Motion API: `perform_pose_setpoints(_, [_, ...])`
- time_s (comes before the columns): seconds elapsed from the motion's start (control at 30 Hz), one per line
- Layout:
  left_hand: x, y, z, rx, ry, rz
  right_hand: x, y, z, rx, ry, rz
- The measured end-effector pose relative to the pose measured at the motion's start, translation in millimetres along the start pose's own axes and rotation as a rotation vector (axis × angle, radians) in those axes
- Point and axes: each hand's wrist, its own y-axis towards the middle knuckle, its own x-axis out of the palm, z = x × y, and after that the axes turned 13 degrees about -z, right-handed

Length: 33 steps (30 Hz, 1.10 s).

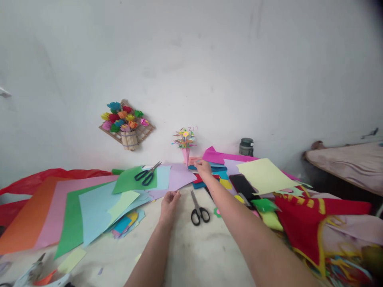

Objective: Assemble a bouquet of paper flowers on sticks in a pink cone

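Note:
My right hand point(204, 170) reaches forward with its fingers pinched at a piece of salmon-pink paper point(194, 160), above blue and red paper pieces point(198, 184). Just behind stands a pink paper vase point(186, 154) holding colourful paper flowers point(184, 137). My left hand point(170, 202) is low over the table, its fingers curled together; whatever they may hold is too small to make out. Between my forearms lie black-handled scissors point(200, 213), points away from me. A second pair of scissors point(148, 174) rests on green paper point(125, 183) to the left.
Large coloured sheets point(70, 211) and paper scraps point(125, 225) cover the left side. To the right are a phone point(243, 186), a pale yellow sheet point(266, 175), red cloth point(302, 219) and a dark jar point(246, 146). A flower basket point(129, 140) hangs on the wall.

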Motion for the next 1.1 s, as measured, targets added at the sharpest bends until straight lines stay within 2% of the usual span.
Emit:
perform_pose_setpoints(0.13, [7.1, -8.1, 13.1, 0.020, -0.016, -0.022, 4.6, -44.6, -9.3, 0.005, 0.085, -0.016])
perform_pose_setpoints(0.33, [15.3, -41.6, 45.6, 0.077, -0.078, -0.091, 8.3, -97.7, -14.1, -0.027, 0.239, -0.027])
perform_pose_setpoints(0.4, [13.1, -54.1, 51.4, 0.081, -0.055, -0.103, 2.2, -108.6, -12.3, -0.017, 0.285, -0.014])
perform_pose_setpoints(0.53, [9.6, -77.7, 53.9, 0.061, -0.065, -0.053, -18.7, -128.6, -6.1, 0.040, 0.344, 0.027])
perform_pose_setpoints(0.67, [18.3, -99.3, 52.6, 0.015, -0.064, -0.078, -29.7, -154.6, 2.2, 0.120, 0.345, 0.059])
perform_pose_setpoints(0.83, [34.7, -121.6, 52.3, -0.027, -0.049, -0.180, -7.0, -185.6, 5.3, 0.191, 0.300, 0.018])
perform_pose_setpoints(0.97, [38.6, -132.9, 52.2, -0.048, -0.061, -0.220, 17.8, -206.8, -4.4, 0.153, 0.231, -0.069])
perform_pose_setpoints(1.03, [35.4, -135.5, 54.7, -0.036, -0.035, -0.206, 24.6, -217.1, -9.5, 0.132, 0.179, -0.103])
perform_pose_setpoints(1.1, [27.6, -136.3, 60.7, -0.016, -0.002, -0.133, 27.3, -226.3, -12.3, 0.114, 0.122, -0.140])
